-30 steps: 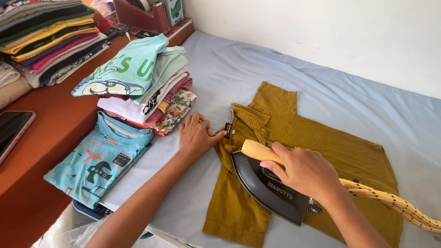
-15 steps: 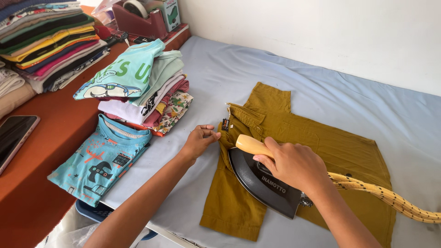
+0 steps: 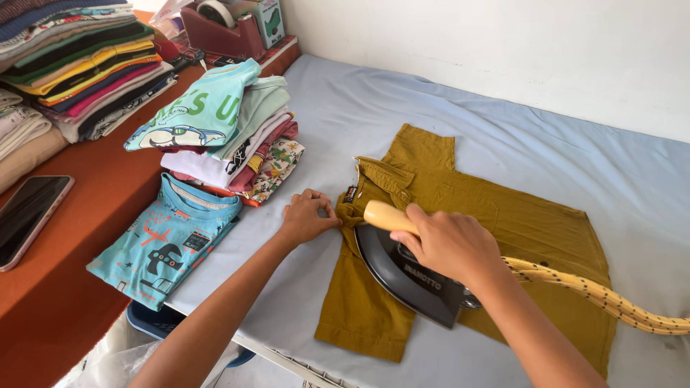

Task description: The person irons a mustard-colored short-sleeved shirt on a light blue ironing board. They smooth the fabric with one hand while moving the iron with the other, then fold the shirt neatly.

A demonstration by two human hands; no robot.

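Blue-sheeted ironing surface [image 3: 546, 165], centre frame: mustard shirt [image 3: 503, 237] flat. Left hand [image 3: 307, 215] now pinching collar edge; right hand [image 3: 449, 243] clenched round iron [image 3: 406, 276], shifted slightly toward lower sleeve.

A home ironing corner or small laundry: a padded bench [image 3: 503, 108] under a blue sheet, an iron [image 3: 406, 276], stacks of folded clothes [image 3: 79, 65] alongside.
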